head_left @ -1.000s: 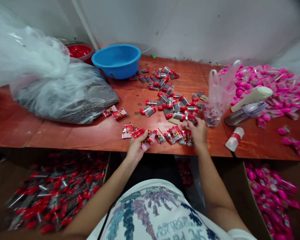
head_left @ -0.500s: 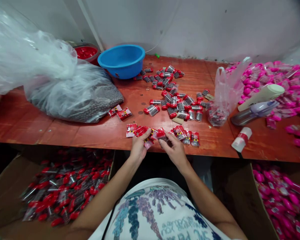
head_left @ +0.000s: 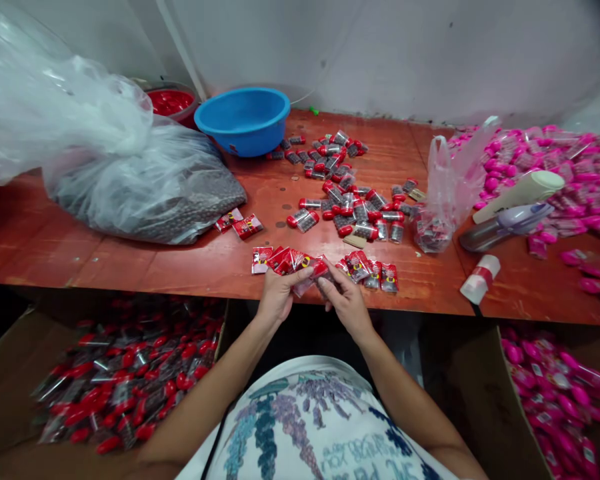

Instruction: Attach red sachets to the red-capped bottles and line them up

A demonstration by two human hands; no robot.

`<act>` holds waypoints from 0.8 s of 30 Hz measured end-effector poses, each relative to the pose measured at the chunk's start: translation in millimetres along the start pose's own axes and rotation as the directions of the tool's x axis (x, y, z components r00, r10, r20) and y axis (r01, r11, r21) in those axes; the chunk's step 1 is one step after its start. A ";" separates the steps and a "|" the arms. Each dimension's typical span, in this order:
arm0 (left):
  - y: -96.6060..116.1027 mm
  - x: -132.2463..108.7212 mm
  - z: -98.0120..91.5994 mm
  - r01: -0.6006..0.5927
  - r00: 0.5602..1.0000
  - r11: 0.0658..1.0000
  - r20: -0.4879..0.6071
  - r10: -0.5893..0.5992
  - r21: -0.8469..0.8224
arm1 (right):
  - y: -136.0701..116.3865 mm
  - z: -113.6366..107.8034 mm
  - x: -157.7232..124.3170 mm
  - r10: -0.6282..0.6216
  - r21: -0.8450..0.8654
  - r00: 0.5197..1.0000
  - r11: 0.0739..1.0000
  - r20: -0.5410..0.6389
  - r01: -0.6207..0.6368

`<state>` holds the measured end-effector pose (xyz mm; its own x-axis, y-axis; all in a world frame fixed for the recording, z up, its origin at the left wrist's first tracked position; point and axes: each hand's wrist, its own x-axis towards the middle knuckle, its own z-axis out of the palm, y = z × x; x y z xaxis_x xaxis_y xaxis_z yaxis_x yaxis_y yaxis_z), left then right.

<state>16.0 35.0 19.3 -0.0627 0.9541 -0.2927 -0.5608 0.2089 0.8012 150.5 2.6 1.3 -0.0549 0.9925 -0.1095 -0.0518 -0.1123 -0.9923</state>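
Note:
Close to the table's front edge, my left hand (head_left: pixel 278 293) pinches the edge of a small clear plastic bag (head_left: pixel 303 287). My right hand (head_left: pixel 347 300) grips a small red-capped bottle (head_left: pixel 321 269) that meets the bag between my hands. Whether the bottle is inside the bag I cannot tell, as fingers cover part of both. Flat red printed packets (head_left: pixel 280 259) lie just beyond my left fingers. To the right of my right hand, several filled red packets (head_left: pixel 374 272) lie in a row. Beyond them is a loose pile of red-capped bottles (head_left: pixel 347 203).
A large clear sack of dark beads (head_left: pixel 150 193) sits left, beside a blue basin (head_left: pixel 245 127). At right are a small plastic bag (head_left: pixel 437 220), a tumbler (head_left: pixel 505 225) and pink-capped bottles (head_left: pixel 550 160). Below stand boxes of red-capped bottles (head_left: pixel 130 373) and pink ones (head_left: pixel 555 393).
My hands have drawn slightly closer together, and the clear bag now shows between them next to the red-capped bottle. The view has shifted slightly. Things on the table lie as before.

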 end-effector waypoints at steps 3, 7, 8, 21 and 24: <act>3.1 -1.0 0.9 -0.009 1.000 1.000 0.021 0.009 -0.009 | 0.4 2.5 -0.7 0.004 0.080 0.998 0.997 -0.063 0.001; 6.1 -2.4 1.3 -0.021 0.999 1.000 0.029 0.021 -0.004 | 2.8 3.2 -1.6 -0.025 0.061 0.994 0.998 -0.107 0.032; 6.2 -2.9 1.6 -0.013 0.999 1.000 0.031 0.013 0.003 | 3.4 3.2 -2.0 -0.049 0.034 0.992 0.998 -0.116 0.054; 6.0 -3.3 -5.8 0.057 0.994 0.993 0.085 -0.066 0.103 | 5.6 2.9 -4.1 -0.023 0.056 0.995 0.998 -0.094 0.029; 8.5 -3.5 -8.6 0.057 0.992 0.992 0.102 -0.069 0.115 | 3.4 -2.5 -3.2 0.060 0.153 0.998 0.986 0.018 -0.063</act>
<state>4.4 31.5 22.6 0.0603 0.9544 -0.2922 -0.4651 0.2859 0.8378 153.0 -0.8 -1.8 -0.0761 0.9828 -0.1682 -0.2004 -0.1803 -0.9630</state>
